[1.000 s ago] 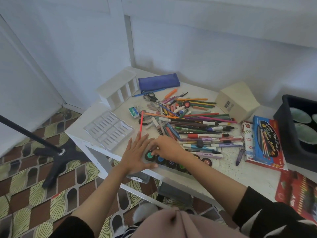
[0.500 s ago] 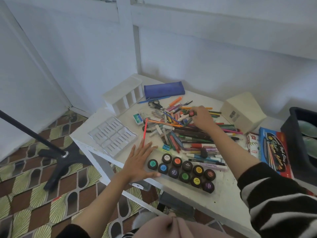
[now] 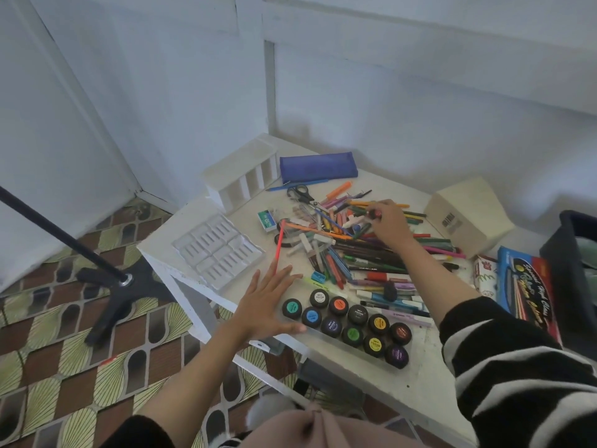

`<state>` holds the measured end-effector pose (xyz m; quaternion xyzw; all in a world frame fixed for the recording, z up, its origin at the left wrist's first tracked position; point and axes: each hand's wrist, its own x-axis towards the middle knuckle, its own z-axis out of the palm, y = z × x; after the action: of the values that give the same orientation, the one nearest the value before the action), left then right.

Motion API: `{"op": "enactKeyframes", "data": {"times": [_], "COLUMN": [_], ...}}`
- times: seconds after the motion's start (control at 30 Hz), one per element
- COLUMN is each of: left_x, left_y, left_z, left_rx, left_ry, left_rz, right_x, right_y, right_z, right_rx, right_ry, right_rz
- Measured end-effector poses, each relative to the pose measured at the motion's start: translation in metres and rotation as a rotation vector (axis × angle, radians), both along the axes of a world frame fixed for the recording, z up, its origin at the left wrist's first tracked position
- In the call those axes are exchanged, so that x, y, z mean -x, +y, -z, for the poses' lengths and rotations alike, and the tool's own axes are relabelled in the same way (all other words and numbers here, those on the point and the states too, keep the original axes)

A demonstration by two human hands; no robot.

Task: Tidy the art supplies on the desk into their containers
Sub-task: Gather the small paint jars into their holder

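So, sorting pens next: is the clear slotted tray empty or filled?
Empty: the clear slotted tray shows only bare ribbed compartments, nothing lying in them.

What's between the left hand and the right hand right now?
In the head view, the heap of pens and crayons fills it, with a blue sharpener at its near edge; the right hand pinches a small red-and-black pot.
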<state>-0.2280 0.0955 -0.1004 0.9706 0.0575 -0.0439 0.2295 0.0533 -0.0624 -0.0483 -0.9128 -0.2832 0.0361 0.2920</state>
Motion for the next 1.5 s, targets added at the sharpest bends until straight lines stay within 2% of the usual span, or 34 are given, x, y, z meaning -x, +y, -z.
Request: {"op": "enactKeyframes", "data": {"times": [0.23,0.4,0.53,0.63,0.77,1.13,1.3,1.4,1.5], "left_x": [-0.001,0.000,0.000,0.001,0.001,0.001,0.003,0.005,0.007], "left_y": [0.000,-0.002,-0.002,-0.002,-0.003,-0.001,-0.001,-0.002,-0.002], "left_z": [0.001,-0.002,-0.003,-0.002,-0.005,-0.001,0.001,0.002,-0.001], "left_rx": [-0.004,-0.011,-0.022,-0.053,-0.034,-0.004,-0.008,0.026,0.115], "left_ry": [-0.018,-0.013,-0.002,0.020,0.027,-0.014,-0.056,-0.117,-0.165], "left_rz": [0.005,0.014,0.017,0.013,0.005,0.012,0.015,-0.011,-0.007], "right_x": [0.030,0.089,0.136,0.157,0.169,0.179,0.187,0.193,0.200], "right_y": [-0.022,-0.024,-0.017,-0.006,0.008,0.012,0.010,0.008,-0.004], "right_z": [-0.008,-0.012,-0.015,-0.005,0.010,0.031,0.029,0.023,0.017], "right_rx": [-0.306,-0.531,-0.432,-0.282,-0.223,-0.207,-0.198,-0.285,-0.424], "right_ry": [-0.065,0.231,0.395,0.319,0.176,0.034,-0.145,-0.280,-0.348], "right_rz": [0.075,0.086,-0.150,-0.347,-0.426,-0.337,-0.335,-0.280,-0.070]}}
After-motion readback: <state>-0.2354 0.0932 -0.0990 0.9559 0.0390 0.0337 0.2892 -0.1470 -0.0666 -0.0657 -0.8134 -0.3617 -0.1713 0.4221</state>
